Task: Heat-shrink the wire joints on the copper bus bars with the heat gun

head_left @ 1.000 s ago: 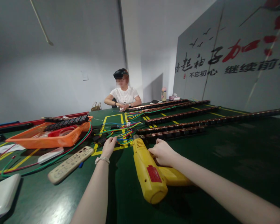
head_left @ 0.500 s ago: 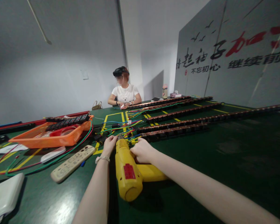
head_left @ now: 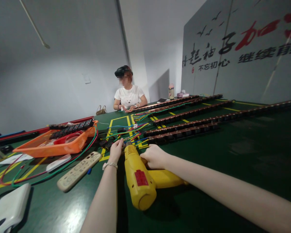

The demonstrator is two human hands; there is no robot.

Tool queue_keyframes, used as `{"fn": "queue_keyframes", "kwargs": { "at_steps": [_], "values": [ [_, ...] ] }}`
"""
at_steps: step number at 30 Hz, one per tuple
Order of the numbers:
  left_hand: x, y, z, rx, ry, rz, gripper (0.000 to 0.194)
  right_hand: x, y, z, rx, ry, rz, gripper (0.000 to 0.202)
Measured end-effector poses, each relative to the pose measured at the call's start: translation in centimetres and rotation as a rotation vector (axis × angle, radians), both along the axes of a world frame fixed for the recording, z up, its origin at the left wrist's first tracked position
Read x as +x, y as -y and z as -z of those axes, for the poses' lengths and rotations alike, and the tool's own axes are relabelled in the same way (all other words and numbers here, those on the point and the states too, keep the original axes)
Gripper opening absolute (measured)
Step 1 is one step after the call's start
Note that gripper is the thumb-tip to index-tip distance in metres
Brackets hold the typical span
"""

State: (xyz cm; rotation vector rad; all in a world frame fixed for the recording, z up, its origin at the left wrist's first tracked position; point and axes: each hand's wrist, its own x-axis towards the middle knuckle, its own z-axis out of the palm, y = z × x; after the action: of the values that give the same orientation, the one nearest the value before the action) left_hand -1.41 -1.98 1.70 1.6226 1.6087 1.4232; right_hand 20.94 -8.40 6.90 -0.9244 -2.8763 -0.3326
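A yellow heat gun (head_left: 138, 178) lies on the green table, its nozzle away from me and its handle to the right. Left of the nozzle, my left hand (head_left: 115, 152) pinches thin coloured wires (head_left: 123, 139). My right hand (head_left: 156, 157) is closed at the gun's right side, just beyond the handle. Its fingertips are partly hidden by the gun, so what they hold does not show. Past both hands, blue and yellow wires (head_left: 142, 140) run to long black strips with copper wires (head_left: 184, 132).
An orange basket (head_left: 48, 147) with parts and cables stands at left. Nearer lie a beige power strip (head_left: 79, 173), a white device (head_left: 11, 207) and a small blue piece (head_left: 89, 171). A co-worker (head_left: 129, 97) sits across the table, near a bottle (head_left: 171, 91).
The view has shifted slightly, so the heat gun and both hands appear a little further right. Both hands keep about the same pose. The co-worker's hands have moved slightly.
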Motion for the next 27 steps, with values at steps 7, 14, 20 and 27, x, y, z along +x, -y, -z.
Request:
{"fn": "queue_keyframes", "kwargs": {
  "at_steps": [7, 14, 20, 27],
  "values": [
    [0.0, 0.1, 0.0, -0.010, 0.000, -0.029, 0.046, 4.4, -0.1, -0.1, -0.001, 0.025, 0.102, 0.015],
    [0.0, 0.0, 0.2, -0.021, 0.009, -0.053, 0.048, 7.7, 0.3, -0.6, -0.007, 0.036, 0.220, 0.018],
    [0.4, 0.0, 0.1, -0.018, -0.028, -0.041, 0.048, 8.9, 0.6, -1.0, -0.043, 0.058, 0.343, 0.023],
    [0.4, -0.2, 0.3, -0.005, -0.211, -0.057, 0.052, 8.7, 0.6, -0.7, -0.113, 0.025, 0.365, 0.025]
  ]
}}
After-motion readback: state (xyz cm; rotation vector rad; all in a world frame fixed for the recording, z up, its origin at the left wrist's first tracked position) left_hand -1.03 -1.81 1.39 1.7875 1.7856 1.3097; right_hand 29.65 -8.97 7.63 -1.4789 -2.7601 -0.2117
